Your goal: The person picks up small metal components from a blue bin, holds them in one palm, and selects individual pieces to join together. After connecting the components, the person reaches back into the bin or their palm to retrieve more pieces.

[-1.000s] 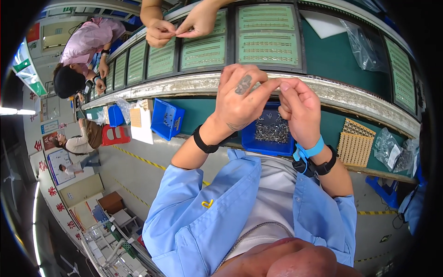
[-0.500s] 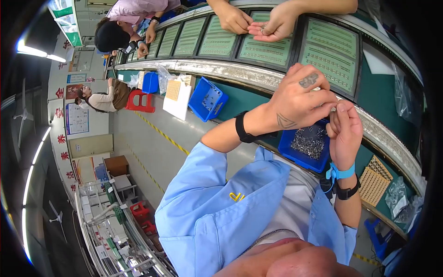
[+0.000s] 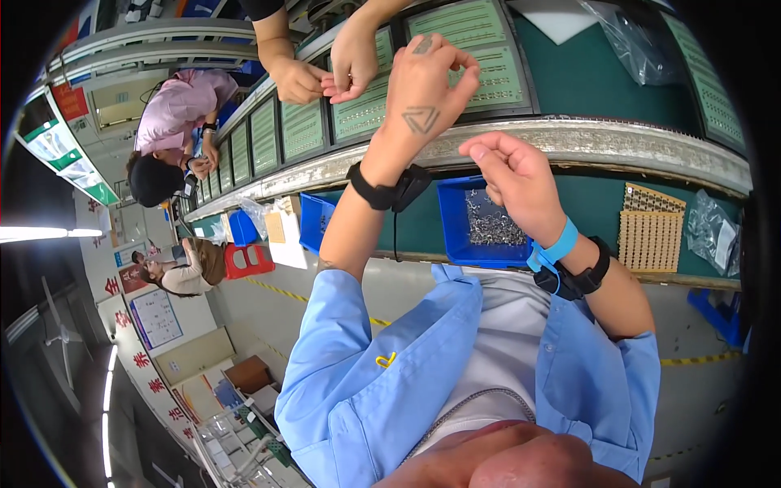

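Observation:
My left hand, back upward and with a black band at the wrist, is raised over the edge of a green circuit board panel in a dark frame. Its fingers are bent, with thumb and index drawn together; whatever is between them cannot be made out. My right hand, wearing a blue wrist strap, hovers between the pale metal rail and a blue bin. Its thumb rests against the index and the other fingers curl in, their contents hidden. Many small metal parts fill the bin.
Another person's hands work over panels farther left. A second co-worker in pink leans beyond. Right of the bin lie a tan perforated board and a clear plastic bag. Another plastic bag lies past the rail.
My hands have parted from the small piece they met over. The left moved away toward the panels, the right stays nearer the bin. The whole view has turned.

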Demonstrator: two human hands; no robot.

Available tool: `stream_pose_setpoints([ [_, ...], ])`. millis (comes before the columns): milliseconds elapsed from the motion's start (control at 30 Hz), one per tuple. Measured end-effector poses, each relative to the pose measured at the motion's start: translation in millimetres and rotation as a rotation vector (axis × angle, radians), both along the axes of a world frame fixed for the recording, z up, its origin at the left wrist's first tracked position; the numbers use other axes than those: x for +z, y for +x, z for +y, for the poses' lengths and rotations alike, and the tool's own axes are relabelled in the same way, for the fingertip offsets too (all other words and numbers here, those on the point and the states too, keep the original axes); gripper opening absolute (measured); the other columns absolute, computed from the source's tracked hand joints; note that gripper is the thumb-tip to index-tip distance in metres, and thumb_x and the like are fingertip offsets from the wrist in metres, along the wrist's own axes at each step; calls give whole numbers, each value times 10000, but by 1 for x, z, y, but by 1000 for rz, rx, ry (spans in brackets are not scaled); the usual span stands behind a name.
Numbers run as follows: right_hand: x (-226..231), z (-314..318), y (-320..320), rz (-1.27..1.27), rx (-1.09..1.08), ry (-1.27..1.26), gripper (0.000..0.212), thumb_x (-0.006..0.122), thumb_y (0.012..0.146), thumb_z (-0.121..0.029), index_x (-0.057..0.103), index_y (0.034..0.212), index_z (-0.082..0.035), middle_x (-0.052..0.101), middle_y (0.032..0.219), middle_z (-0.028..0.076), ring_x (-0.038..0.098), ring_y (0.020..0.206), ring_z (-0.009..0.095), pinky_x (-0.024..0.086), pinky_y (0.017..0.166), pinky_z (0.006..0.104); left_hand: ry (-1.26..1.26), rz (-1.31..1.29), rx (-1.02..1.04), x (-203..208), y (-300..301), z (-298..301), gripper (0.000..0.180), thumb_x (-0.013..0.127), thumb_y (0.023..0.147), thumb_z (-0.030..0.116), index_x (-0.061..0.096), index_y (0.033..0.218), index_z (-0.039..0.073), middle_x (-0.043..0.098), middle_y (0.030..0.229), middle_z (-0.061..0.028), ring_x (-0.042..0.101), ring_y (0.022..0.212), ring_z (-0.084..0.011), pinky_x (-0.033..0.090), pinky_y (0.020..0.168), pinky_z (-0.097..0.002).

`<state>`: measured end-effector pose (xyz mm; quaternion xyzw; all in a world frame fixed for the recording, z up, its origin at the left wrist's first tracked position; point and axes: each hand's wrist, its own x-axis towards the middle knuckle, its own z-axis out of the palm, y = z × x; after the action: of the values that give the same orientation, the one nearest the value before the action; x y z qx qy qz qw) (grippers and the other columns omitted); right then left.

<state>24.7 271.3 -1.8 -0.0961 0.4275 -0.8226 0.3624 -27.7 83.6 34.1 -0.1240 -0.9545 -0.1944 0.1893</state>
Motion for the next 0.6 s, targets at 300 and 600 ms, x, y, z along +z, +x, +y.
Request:
stream_pose_setpoints([
  [300,-3,-3,3,39,13,-14,188,576,1071,-157,678,1126,-9,464,696,-100,314,537,-19,236,469,190,-193,-9,-50,-15,-26,0,117,736,852,165,747,868,50,617,801,-72,592,824,-279,470,787,-425],
  [600,-2,-3,3,46,53,2,187,578,1072,-168,684,1116,-20,448,672,-108,315,539,-22,226,471,182,-311,-10,-92,-20,-29,2,94,729,871,164,746,885,73,634,859,-64,610,958,-283,470,835,-433],
])
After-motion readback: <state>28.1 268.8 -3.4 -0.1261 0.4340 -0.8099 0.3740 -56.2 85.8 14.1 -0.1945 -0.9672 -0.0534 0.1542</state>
